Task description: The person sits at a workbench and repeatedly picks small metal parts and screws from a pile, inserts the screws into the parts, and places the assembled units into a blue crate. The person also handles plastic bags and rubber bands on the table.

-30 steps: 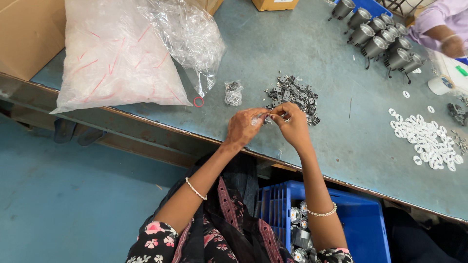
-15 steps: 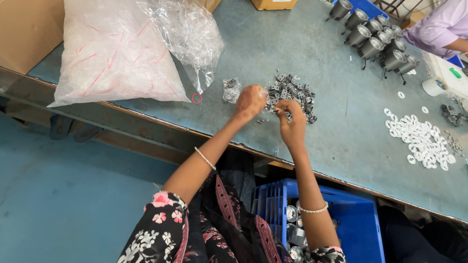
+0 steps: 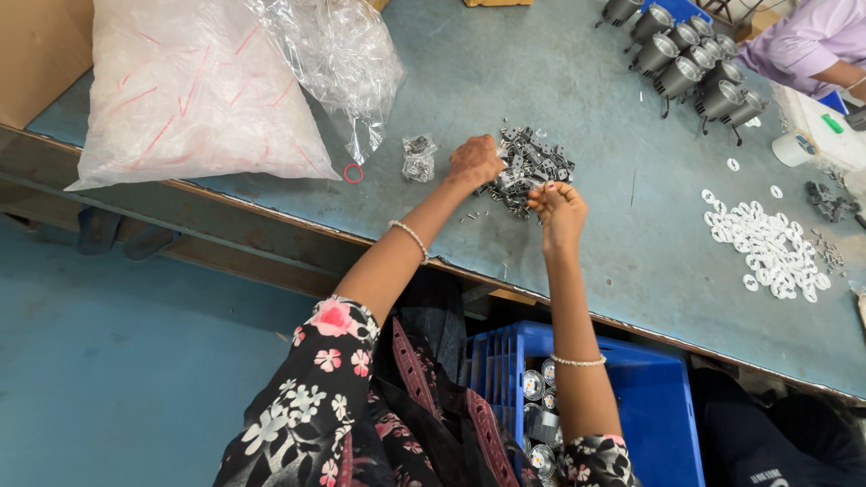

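I judged this the picking step: my left hand [image 3: 474,160] rested curled on the near edge of the clip pile [image 3: 532,167] on the table [image 3: 577,81], though I couldn't tell if it had closed on anything. My right hand [image 3: 559,203] was pinched shut on a small part, too tiny to tell its axis or heading. Next would call for a fine fingertip pinch.

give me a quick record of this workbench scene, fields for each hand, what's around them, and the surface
left hand: reaching into the pile of small metal parts
right hand: fingers pinched together at the pile's near edge; what they pinch is too small to tell
nearby: small clear bag of parts, red ring, white washers
surface: blue-grey table
below: blue crate
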